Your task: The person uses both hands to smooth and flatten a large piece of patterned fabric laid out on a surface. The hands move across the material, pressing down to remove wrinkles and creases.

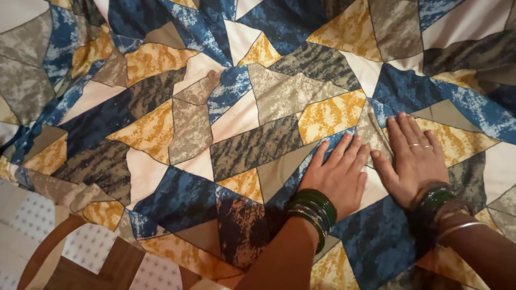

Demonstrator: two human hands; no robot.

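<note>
A large bedsheet printed with blue, yellow, grey and white angular patches fills almost the whole view. My left hand lies flat on it, palm down, fingers together and pointing up and right. Right beside it, my right hand also presses flat on the sheet, fingers spread slightly, a ring on one finger. The two hands nearly touch at the thumbs. Green and silver bangles sit on both wrists. Neither hand holds anything.
At the lower left the sheet's edge ends over a second cloth with brown and pale dotted patches. Folds and wrinkles run across the sheet at the upper left and upper right.
</note>
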